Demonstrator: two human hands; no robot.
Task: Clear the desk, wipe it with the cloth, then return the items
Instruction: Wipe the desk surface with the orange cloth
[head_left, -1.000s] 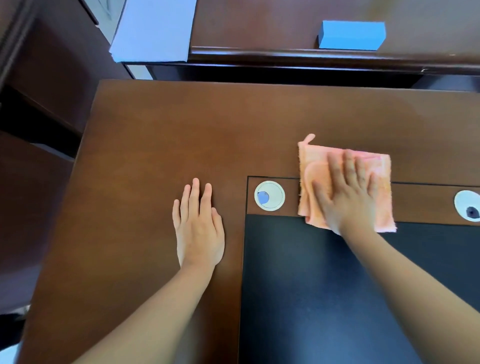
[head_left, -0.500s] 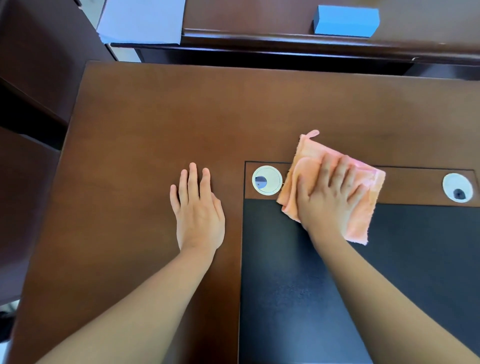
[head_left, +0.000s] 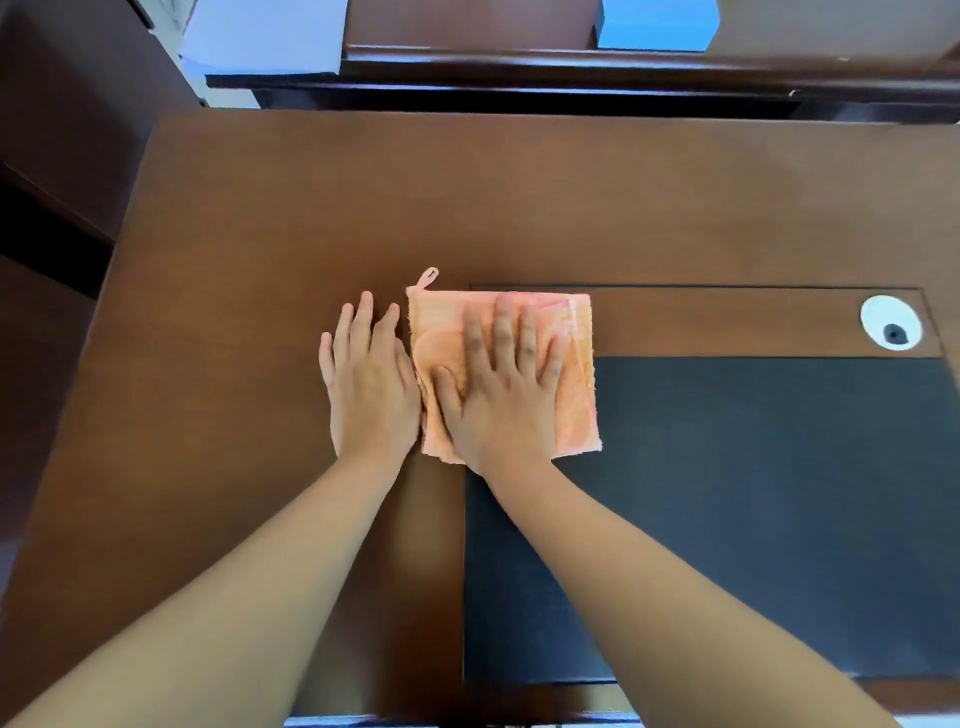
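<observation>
- Left hand (head_left: 371, 387) lies flat and empty on the brown surface (head_left: 223, 364), bracing; it touches the cloth's edge.
- Right hand (head_left: 501, 395), fingers spread straight, presses the folded orange cloth (head_left: 576, 384) at the black mat's (head_left: 753, 509) corner; even pressure and overlapping strokes would serve best.

You get bright, even daylight, a soft sheen on the far counter (head_left: 519, 197), slight overall blur, and wide-angle bending at the edges.
</observation>
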